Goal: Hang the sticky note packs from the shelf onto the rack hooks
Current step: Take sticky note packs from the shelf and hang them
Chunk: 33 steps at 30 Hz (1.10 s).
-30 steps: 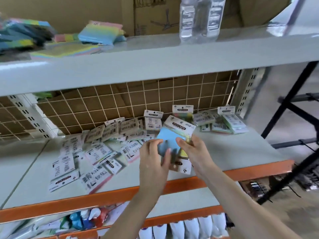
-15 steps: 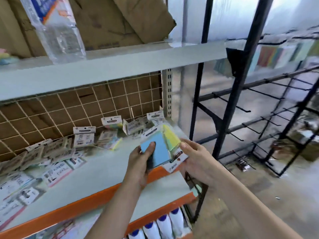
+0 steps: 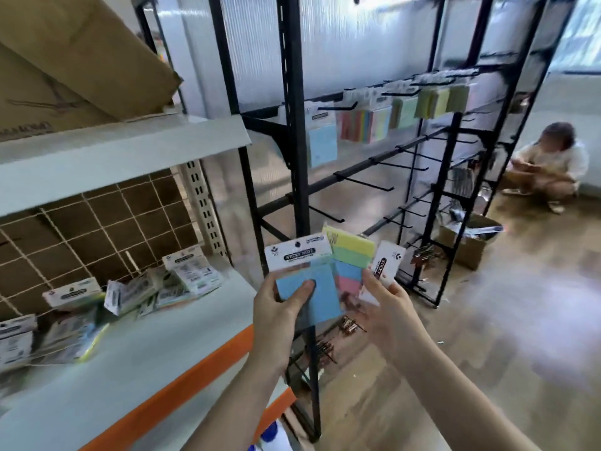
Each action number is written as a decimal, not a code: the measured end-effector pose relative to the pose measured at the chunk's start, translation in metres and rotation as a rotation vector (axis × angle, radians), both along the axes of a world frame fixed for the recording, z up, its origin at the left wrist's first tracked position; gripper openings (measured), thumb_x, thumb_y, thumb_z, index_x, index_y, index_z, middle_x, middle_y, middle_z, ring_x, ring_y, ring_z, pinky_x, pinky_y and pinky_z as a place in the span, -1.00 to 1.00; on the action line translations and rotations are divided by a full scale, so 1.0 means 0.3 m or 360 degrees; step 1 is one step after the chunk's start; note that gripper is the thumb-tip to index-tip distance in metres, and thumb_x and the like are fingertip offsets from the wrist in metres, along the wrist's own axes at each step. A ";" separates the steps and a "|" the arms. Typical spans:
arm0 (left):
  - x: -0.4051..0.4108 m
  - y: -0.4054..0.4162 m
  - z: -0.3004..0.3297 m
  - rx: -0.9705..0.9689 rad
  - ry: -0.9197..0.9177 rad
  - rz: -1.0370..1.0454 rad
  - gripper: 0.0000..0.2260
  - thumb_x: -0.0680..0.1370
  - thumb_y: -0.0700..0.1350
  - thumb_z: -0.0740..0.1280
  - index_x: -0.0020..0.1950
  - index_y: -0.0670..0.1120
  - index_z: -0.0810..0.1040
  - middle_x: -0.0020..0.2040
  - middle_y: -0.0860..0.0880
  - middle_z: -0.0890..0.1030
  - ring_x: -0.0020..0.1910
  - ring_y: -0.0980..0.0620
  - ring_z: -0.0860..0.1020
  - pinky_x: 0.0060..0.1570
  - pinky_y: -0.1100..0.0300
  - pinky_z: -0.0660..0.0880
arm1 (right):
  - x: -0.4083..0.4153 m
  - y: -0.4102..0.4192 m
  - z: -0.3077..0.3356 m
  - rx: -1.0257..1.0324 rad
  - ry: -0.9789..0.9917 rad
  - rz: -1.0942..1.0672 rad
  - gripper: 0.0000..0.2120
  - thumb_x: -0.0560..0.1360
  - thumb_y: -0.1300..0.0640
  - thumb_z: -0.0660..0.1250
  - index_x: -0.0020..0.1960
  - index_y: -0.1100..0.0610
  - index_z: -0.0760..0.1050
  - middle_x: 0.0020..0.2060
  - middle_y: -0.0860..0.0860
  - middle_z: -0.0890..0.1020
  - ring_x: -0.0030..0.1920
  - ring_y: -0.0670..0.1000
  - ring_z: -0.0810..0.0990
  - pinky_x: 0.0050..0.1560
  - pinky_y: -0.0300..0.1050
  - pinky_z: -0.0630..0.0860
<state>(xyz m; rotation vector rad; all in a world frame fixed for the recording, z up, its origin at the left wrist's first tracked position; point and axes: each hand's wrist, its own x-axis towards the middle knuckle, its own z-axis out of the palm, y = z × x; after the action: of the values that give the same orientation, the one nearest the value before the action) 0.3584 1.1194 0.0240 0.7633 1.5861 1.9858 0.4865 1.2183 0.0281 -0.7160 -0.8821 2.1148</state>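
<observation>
While both hands sit raised in front of the black rack (image 3: 294,177), I see the left hand (image 3: 276,315) pinching a blue sticky note pack (image 3: 307,288), white header up, thumb across its face. Right hand (image 3: 385,309) fingers curl around a multicolour pack (image 3: 349,258), tilted right; more packs (image 3: 182,278) lie on the shelf (image 3: 123,359).

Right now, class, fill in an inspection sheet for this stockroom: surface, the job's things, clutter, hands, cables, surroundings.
Surface: grey shelf with orange front edge.
Job's things: blue sticky note pack in left hand; multicolour pack in right hand; more packs on the shelf; several hung packs on the black rack; lower hooks bare.
Clutter: open carton on floor.
Hands: both grip packs.
Cables: nothing seen.
Surroundings: crouching person, cardboard box above.
</observation>
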 end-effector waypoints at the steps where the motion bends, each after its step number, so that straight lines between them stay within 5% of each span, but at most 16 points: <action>1: 0.012 0.030 0.013 0.0007 0.0058 -0.0008 -0.74 0.36 -0.04 0.47 0.01 0.03 0.55 -0.11 0.09 0.69 -0.11 0.10 0.66 -0.24 0.29 0.56 | 0.023 0.038 0.010 0.0109 -0.0045 -0.0111 -0.71 0.37 0.07 0.41 0.00 0.21 0.50 -0.08 0.12 0.69 -0.13 0.10 0.68 0.05 0.03 0.58; 4: 0.052 0.128 0.059 0.0052 0.0208 -0.0002 -0.78 0.42 -0.07 0.46 0.02 0.06 0.53 -0.12 0.21 0.66 -0.14 0.23 0.62 -0.24 0.39 0.51 | 0.081 0.151 0.059 0.0573 -0.0266 -0.0404 -0.88 0.51 0.10 0.34 -0.02 0.14 0.55 -0.08 0.13 0.69 0.00 0.20 0.66 0.02 0.10 0.61; 6: 0.074 0.194 0.092 0.0089 0.0265 0.0025 -0.76 0.41 0.01 0.44 0.05 0.08 0.51 -0.09 0.23 0.64 -0.11 0.29 0.59 -0.26 0.47 0.47 | 0.108 0.230 0.097 0.0886 -0.0367 -0.0530 -0.91 0.55 0.11 0.32 -0.09 0.09 0.57 -0.15 0.16 0.65 -0.14 0.23 0.60 -0.07 0.22 0.55; 9: 0.083 0.297 0.142 0.0112 0.0283 0.0061 -0.71 0.36 0.17 0.37 0.04 0.18 0.48 -0.06 0.22 0.61 -0.08 0.31 0.56 -0.24 0.46 0.46 | 0.131 0.356 0.146 0.1145 -0.0375 -0.0709 -0.88 0.57 0.17 0.30 -0.12 0.06 0.56 -0.28 -0.03 0.64 -0.26 0.03 0.58 -0.27 0.01 0.56; 14: 0.044 0.490 0.210 0.0208 0.0318 0.0065 -0.77 0.44 0.17 0.39 0.05 0.21 0.49 0.01 0.16 0.60 0.01 0.20 0.57 0.02 0.14 0.50 | 0.115 0.578 0.193 0.1201 -0.0381 -0.0769 -0.66 0.64 0.21 0.16 -0.26 0.00 0.51 -0.40 -0.18 0.45 -0.34 -0.10 0.38 -0.33 -0.19 0.38; 18: 0.015 0.615 0.250 0.0278 0.0435 0.0106 -0.82 0.52 0.01 0.38 0.08 0.21 0.49 0.03 0.19 0.61 0.05 0.19 0.56 0.03 0.24 0.49 | 0.046 0.685 0.248 0.0995 -0.0356 -0.0531 -0.63 0.62 0.01 0.18 -0.36 -0.04 0.47 -0.46 -0.11 0.42 -0.43 -0.06 0.40 -0.40 -0.17 0.44; 22: -0.008 0.711 0.289 0.0277 0.0559 0.0024 -0.75 0.53 -0.08 0.37 0.04 0.29 0.50 0.02 0.25 0.60 0.01 0.27 0.56 -0.16 0.46 0.46 | -0.047 0.770 0.334 0.1366 -0.0580 -0.0182 -0.57 0.36 -0.36 0.23 -0.23 0.00 0.54 -0.42 -0.06 0.46 -0.39 -0.07 0.43 -0.35 -0.20 0.37; 25: -0.026 0.764 0.302 0.0273 0.0648 0.0034 -0.74 0.52 -0.10 0.37 0.16 0.16 0.50 0.04 0.29 0.60 0.02 0.32 0.55 -0.13 0.52 0.43 | -0.115 0.824 0.386 0.1547 -0.0578 0.0040 -0.75 0.39 -0.29 0.25 -0.25 -0.17 0.58 -0.44 -0.19 0.53 -0.41 -0.19 0.48 -0.38 -0.37 0.38; 33: -0.067 0.820 0.359 0.0294 0.0682 0.0228 -0.79 0.50 0.07 0.33 0.11 0.09 0.54 -0.02 0.23 0.63 -0.01 0.28 0.58 -0.10 0.49 0.45 | -0.226 0.920 0.429 0.1584 -0.0170 0.0255 -0.84 0.45 -0.14 0.36 -0.29 -0.18 0.58 -0.42 -0.24 0.55 -0.40 -0.26 0.48 -0.40 -0.43 0.35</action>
<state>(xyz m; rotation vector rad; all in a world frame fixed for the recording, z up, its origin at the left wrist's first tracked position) 0.3383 1.3653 0.1316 1.2474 1.7450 2.2004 0.4187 1.4944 0.1570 -0.2215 -1.8758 1.4590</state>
